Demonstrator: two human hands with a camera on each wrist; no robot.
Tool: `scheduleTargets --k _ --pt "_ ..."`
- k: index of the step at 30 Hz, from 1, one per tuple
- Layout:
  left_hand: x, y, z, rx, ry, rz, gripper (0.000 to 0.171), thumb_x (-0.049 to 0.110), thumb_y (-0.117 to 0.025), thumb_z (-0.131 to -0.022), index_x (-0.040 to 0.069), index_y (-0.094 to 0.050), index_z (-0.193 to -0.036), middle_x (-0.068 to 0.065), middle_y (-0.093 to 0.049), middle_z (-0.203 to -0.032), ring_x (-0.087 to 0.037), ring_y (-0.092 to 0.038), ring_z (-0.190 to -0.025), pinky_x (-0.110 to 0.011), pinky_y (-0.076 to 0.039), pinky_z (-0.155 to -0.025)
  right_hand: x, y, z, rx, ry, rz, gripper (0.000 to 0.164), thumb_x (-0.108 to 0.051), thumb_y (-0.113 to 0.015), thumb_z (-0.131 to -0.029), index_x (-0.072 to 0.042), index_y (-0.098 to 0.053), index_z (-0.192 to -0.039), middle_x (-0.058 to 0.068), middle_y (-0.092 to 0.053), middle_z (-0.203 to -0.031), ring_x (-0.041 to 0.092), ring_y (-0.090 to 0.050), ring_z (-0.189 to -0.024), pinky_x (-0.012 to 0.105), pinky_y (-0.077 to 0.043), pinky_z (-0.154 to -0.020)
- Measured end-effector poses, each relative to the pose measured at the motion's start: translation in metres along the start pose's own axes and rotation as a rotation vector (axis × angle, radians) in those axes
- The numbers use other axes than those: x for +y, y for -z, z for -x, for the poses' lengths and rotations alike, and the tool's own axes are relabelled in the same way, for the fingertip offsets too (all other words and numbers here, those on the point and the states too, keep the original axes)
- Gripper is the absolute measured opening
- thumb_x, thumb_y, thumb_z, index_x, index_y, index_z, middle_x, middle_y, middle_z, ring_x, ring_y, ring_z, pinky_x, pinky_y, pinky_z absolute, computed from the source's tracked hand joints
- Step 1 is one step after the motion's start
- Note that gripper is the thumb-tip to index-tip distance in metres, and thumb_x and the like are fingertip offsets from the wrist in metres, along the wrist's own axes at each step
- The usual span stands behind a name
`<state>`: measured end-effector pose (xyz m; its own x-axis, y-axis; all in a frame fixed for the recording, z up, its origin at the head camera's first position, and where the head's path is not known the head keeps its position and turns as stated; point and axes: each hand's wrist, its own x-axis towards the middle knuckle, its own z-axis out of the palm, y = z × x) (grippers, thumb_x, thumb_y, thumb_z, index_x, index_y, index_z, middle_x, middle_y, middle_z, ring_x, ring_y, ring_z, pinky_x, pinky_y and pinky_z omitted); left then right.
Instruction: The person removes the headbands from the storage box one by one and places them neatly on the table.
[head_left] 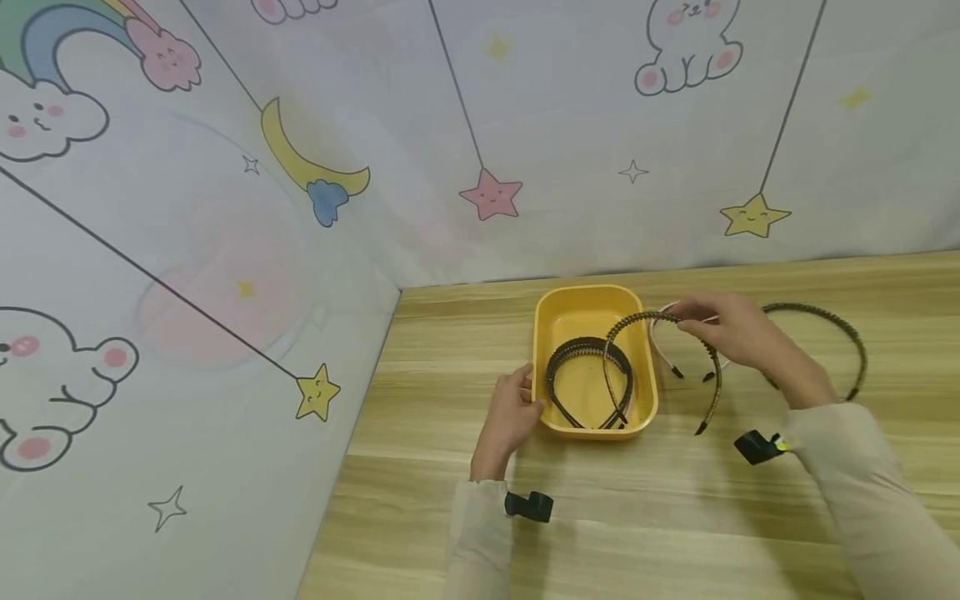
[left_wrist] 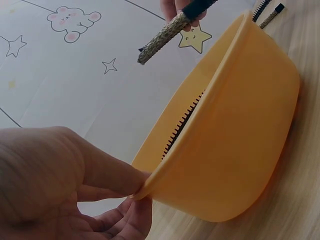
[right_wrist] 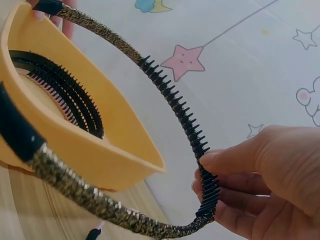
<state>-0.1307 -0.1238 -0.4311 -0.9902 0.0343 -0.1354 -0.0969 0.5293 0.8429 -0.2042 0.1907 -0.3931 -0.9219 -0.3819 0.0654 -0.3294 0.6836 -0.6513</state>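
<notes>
My left hand (head_left: 512, 412) pinches the left rim of a yellow plastic bin (left_wrist: 240, 145), thumb and fingers on either side of the rim in the left wrist view. My right hand (head_left: 723, 327) pinches a gold glitter headband (right_wrist: 100, 202) between thumb and fingers at the middle of its arch. That headband has black comb teeth on its inner side and black end tips. It is held up at the bin's right side, one leg overlapping the bin in the head view. Several dark toothed headbands (right_wrist: 65, 90) lie together inside the bin.
Right of the bin, a pale pink headband (head_left: 660, 350) with black tips lies on the wooden table (head_left: 600, 517), partly behind the held one. Farther right is another dark glitter headband (head_left: 840, 325), partly hidden by my right arm. A printed cloth wall (head_left: 570, 225) stands behind and to the left.
</notes>
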Motion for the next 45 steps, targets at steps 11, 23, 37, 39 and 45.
scheduleTargets --k 11,23,37,39,45 --pt "0.003 0.002 -0.001 -0.008 0.003 -0.001 0.062 -0.005 -0.061 -0.084 -0.003 -0.04 -0.142 -0.02 -0.048 -0.117 -0.024 -0.052 -0.096 -0.035 -0.051 -0.083 0.016 0.008 0.015 0.008 -0.009 0.009 0.028 -0.017 -0.054 -0.098 -0.002 -0.062 -0.12 0.024 -0.064 -0.116 0.042 -0.058 -0.107 0.057 -0.048 -0.086" --pt "0.002 0.002 -0.001 -0.009 0.002 0.017 0.062 -0.007 -0.061 -0.083 -0.005 -0.039 -0.141 -0.021 -0.049 -0.117 -0.024 -0.056 -0.094 -0.031 -0.053 -0.08 0.032 0.01 0.031 -0.035 -0.04 0.049 0.029 -0.018 -0.053 -0.098 -0.001 -0.062 -0.119 0.023 -0.065 -0.113 0.043 -0.059 -0.105 0.056 -0.048 -0.084" --pt "0.0 0.001 -0.002 -0.005 -0.004 -0.008 0.062 -0.006 -0.062 -0.083 -0.004 -0.041 -0.141 -0.02 -0.05 -0.116 -0.022 -0.055 -0.092 -0.03 -0.052 -0.078 0.054 0.0 0.046 -0.065 -0.096 0.048 0.028 -0.02 -0.056 -0.096 -0.001 -0.064 -0.116 0.018 -0.067 -0.107 0.041 -0.06 -0.102 0.052 -0.05 -0.08" --pt "0.0 0.001 -0.002 -0.003 -0.007 -0.016 0.061 -0.006 -0.062 -0.082 -0.005 -0.041 -0.14 -0.02 -0.05 -0.115 -0.022 -0.056 -0.092 -0.029 -0.052 -0.078 0.056 -0.003 0.048 -0.071 -0.095 0.051 0.027 -0.019 -0.057 -0.096 -0.001 -0.064 -0.115 0.017 -0.067 -0.105 0.039 -0.061 -0.1 0.049 -0.051 -0.078" --pt "0.0 0.001 -0.001 -0.006 0.014 -0.008 0.062 -0.006 -0.062 -0.083 -0.003 -0.04 -0.141 -0.019 -0.05 -0.116 -0.022 -0.055 -0.094 -0.029 -0.052 -0.078 0.06 -0.011 0.053 -0.082 -0.087 0.066 0.022 -0.015 -0.062 -0.092 -0.001 -0.066 -0.109 0.01 -0.069 -0.097 0.023 -0.063 -0.089 0.034 -0.05 -0.071"
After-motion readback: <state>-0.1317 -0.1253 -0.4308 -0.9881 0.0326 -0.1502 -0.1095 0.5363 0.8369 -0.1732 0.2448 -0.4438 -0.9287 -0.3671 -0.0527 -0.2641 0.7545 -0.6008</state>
